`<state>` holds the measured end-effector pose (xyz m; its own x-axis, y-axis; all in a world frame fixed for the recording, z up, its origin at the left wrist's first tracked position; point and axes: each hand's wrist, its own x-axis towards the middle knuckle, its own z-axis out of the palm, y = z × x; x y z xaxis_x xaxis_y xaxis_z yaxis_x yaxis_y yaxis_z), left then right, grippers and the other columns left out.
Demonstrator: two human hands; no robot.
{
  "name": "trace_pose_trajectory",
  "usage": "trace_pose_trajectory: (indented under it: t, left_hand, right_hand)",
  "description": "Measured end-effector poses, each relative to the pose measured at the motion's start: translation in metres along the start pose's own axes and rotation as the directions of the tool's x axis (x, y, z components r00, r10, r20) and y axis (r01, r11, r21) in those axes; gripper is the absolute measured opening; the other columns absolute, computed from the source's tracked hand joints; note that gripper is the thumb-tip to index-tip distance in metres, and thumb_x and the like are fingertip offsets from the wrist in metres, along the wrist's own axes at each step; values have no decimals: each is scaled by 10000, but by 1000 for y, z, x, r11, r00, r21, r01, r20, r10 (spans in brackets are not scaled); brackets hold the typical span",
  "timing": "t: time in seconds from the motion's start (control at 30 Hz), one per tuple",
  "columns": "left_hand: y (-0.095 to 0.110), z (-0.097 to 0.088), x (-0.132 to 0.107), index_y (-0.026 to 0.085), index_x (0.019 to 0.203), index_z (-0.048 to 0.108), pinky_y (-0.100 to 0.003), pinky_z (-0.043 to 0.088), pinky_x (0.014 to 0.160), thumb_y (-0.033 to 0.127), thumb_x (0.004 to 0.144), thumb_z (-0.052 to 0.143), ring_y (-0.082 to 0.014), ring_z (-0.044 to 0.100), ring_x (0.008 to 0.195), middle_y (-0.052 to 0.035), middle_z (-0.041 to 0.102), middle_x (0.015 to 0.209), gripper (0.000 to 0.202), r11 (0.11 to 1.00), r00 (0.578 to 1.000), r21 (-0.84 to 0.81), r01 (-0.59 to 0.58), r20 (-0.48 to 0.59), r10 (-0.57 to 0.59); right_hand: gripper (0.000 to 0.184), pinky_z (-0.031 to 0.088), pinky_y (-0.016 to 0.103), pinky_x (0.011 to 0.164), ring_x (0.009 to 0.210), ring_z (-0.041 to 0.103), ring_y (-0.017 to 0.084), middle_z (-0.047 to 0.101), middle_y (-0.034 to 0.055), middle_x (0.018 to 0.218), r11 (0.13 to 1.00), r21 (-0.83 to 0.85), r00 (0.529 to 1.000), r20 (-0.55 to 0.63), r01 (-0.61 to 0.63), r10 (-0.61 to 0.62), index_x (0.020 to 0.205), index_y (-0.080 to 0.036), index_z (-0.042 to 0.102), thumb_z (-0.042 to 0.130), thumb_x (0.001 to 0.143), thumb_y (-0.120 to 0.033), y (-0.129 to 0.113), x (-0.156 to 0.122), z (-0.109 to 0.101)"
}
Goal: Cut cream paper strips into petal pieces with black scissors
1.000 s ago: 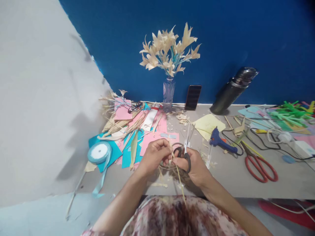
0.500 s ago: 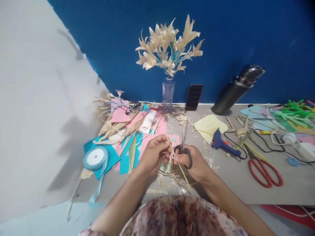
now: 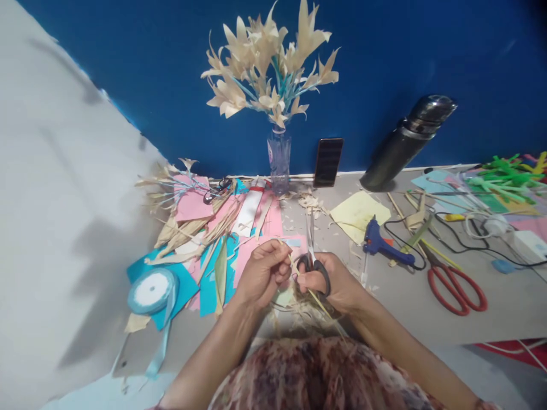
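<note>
Between my two hands runs a thin pale yellow strip (image 3: 320, 303), like dried leaf or straw, slanting down toward my lap. My left hand (image 3: 267, 270) pinches its upper end between thumb and fingers. Around the black handles of a pair of scissors (image 3: 311, 239) my right hand (image 3: 331, 282) is closed, blades pointing away from me. Its thumb and fingertips also press on the strip. The scissors' blades look close together. Beneath the hands lies a heap of dry trimmings (image 3: 303, 316), partly hidden.
Dried-leaf flowers (image 3: 273, 62) stand in a clear bottle (image 3: 280, 165) by the wall, beside a phone (image 3: 328, 162) and a black flask (image 3: 405, 145). At right lie a blue glue gun (image 3: 384, 247) and red-handled scissors (image 3: 457, 287). Ribbon (image 3: 151, 290) and coloured paper are at left.
My view has shifted, so the table's things sit differently in it. Both hands keep hold of the strip, close together, and the scissors stay in my right hand.
</note>
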<state>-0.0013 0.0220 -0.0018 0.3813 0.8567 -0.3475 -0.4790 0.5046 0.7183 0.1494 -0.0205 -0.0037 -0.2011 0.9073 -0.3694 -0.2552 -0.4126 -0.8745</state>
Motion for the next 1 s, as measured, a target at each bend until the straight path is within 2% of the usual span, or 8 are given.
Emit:
trace_pose_trajectory:
  t: [0.13, 0.3, 0.5, 0.6, 0.7, 0.77, 0.87, 1.0]
  left_hand:
    - [1, 0, -5, 114, 813, 700, -151, 280, 357, 311, 686, 811, -47, 431, 417, 17, 571, 574, 260, 998, 999, 44, -45, 16, 45]
    - [5, 0, -16, 112, 913, 712, -172, 328, 361, 349, 763, 745, -66, 473, 431, -6, 607, 632, 282, 993, 994, 96, -70, 91, 62]
    - [1, 1, -25, 116, 868, 696, -160, 330, 407, 332, 805, 707, -66, 479, 442, 7, 564, 531, 225, 989, 988, 140, -44, 150, 22]
    - [-2, 5, -30, 124, 801, 671, -160, 330, 422, 326, 778, 725, -65, 511, 474, -21, 632, 633, 210, 991, 994, 125, -44, 108, 30]
    - [-2, 10, -34, 135, 722, 636, -165, 299, 409, 333, 749, 730, -50, 476, 441, -24, 661, 681, 221, 982, 996, 171, -86, 47, 79]
    - [0, 13, -37, 143, 682, 624, -169, 281, 407, 326, 740, 727, -45, 432, 420, 1, 631, 614, 218, 943, 986, 294, -157, -8, 166]
    - [3, 17, -39, 153, 645, 624, -184, 313, 440, 292, 753, 695, -58, 424, 436, 17, 604, 559, 190, 821, 947, 518, -239, -63, 316]
    - [3, 20, -39, 159, 644, 654, -200, 374, 513, 262, 756, 681, -93, 494, 523, 9, 618, 585, 154, 688, 917, 655, -314, 20, 399]
  right_hand:
    - [128, 325, 210, 451, 470, 459, 89, 594, -13, 527, 999, -17, 998, -36, 45, -46, 606, -154, 605, 712, 620, -223, 2, -2, -2]
    - [127, 327, 223, 456, 466, 461, 97, 578, -17, 523, 997, 39, 997, -28, 73, -72, 584, -161, 598, 698, 627, -225, 6, -7, 2]
    - [148, 350, 238, 486, 489, 472, 105, 599, 0, 572, 993, 45, 993, 13, 113, -114, 608, -156, 616, 713, 662, -253, 12, -11, 5]
    - [140, 388, 248, 543, 549, 502, 117, 626, 20, 641, 988, 36, 987, 38, 153, -154, 657, -146, 638, 707, 702, -258, 12, -14, 9]
    - [150, 426, 259, 598, 625, 552, 144, 653, 29, 702, 984, -9, 984, 32, 177, -177, 742, -153, 643, 721, 721, -280, 10, -18, 14]
    - [200, 441, 261, 596, 634, 563, 151, 646, 17, 697, 979, -92, 981, -56, 181, -187, 781, -162, 634, 758, 698, -295, 7, -20, 15]
    - [256, 448, 254, 553, 592, 554, 140, 627, 2, 684, 955, -206, 944, -209, 214, -257, 819, -168, 625, 783, 677, -310, -1, -21, 14]
    - [244, 462, 257, 517, 554, 558, 131, 654, 11, 746, 931, -193, 906, -239, 309, -350, 870, -187, 610, 744, 691, -285, -15, -19, 13]
